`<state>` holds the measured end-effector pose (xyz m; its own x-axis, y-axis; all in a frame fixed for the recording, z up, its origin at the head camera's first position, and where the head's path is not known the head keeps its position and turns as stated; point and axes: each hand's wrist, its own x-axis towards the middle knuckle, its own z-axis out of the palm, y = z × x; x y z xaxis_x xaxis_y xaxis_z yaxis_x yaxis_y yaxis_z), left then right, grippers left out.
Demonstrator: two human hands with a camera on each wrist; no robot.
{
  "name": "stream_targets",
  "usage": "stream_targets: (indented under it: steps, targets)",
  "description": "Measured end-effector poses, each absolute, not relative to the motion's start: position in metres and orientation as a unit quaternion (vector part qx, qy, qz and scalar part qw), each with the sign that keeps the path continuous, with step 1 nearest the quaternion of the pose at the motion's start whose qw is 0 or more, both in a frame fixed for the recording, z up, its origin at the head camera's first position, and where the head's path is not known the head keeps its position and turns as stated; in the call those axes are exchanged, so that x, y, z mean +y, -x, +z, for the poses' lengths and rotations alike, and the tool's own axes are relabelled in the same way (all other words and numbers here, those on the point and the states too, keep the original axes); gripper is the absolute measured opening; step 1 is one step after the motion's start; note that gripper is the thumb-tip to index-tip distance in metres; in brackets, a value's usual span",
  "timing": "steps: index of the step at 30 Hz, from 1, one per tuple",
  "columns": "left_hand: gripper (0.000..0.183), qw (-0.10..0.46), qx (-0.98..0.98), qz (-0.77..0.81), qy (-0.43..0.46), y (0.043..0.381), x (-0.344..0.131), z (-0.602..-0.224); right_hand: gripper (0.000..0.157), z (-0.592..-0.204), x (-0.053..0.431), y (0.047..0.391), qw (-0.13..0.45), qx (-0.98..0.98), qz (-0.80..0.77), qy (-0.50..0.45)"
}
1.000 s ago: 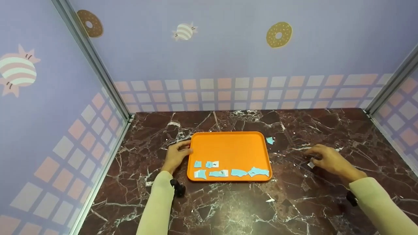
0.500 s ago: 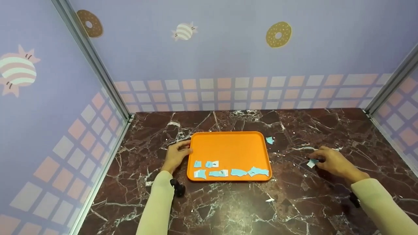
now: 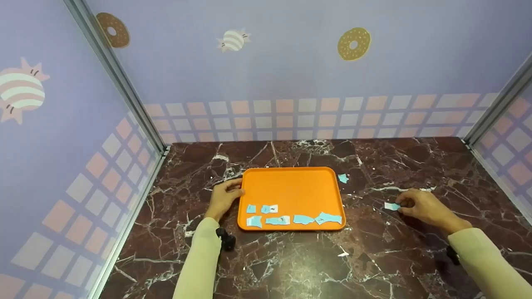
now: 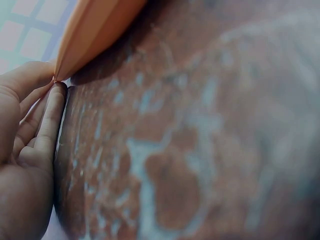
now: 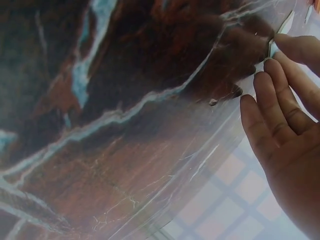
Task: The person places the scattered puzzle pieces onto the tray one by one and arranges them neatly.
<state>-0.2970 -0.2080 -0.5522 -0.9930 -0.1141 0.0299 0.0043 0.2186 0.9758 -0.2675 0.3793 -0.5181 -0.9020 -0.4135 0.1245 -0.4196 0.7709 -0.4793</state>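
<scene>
An orange tray (image 3: pixel 291 191) lies on the dark marbled table with several torn light-blue and white paper pieces along its near side, such as a blue piece (image 3: pixel 304 219). My left hand (image 3: pixel 224 199) grips the tray's left rim; in the left wrist view its thumb and fingers (image 4: pixel 50 112) meet at the rim. Right of the tray, my right hand (image 3: pixel 424 209) pinches a small blue-and-white torn paper piece (image 3: pixel 390 206) between thumb and fingertips, just above the table. Its pinched end is hidden by the fingers. In the right wrist view this paper shows only as a thin edge.
A loose torn blue paper piece (image 3: pixel 343 178) lies just past the tray's right rim. Near the front is a tiny white scrap (image 3: pixel 343 254). Patterned panels (image 3: pixel 291 70) close off the back and both sides of the table.
My right hand has taken hold of the paper piece, turned it so the blue side shows, and swung its white end leftward. The left hand and tray stay in place.
</scene>
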Motion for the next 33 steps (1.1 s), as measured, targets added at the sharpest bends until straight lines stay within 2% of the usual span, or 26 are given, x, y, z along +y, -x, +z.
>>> stream_targets:
  steps: [10, 23, 33]
  targets:
    - [0.038, 0.047, -0.778, -0.625, -0.038, 0.297, -0.208, -0.553, 0.016, -0.521, 0.379, 0.266, 0.012, -0.945, 0.248, -0.214]
    - [0.038, 0.043, -0.772, -0.633, -0.035, 0.298, -0.209, -0.554, 0.019, -0.525, 0.377, 0.262, 0.069, -0.934, 0.251, -0.246]
    - [0.038, 0.044, -0.778, -0.626, -0.040, 0.298, -0.209, -0.553, 0.019, -0.523, 0.364, 0.264, 0.062, -0.935, 0.256, -0.238]
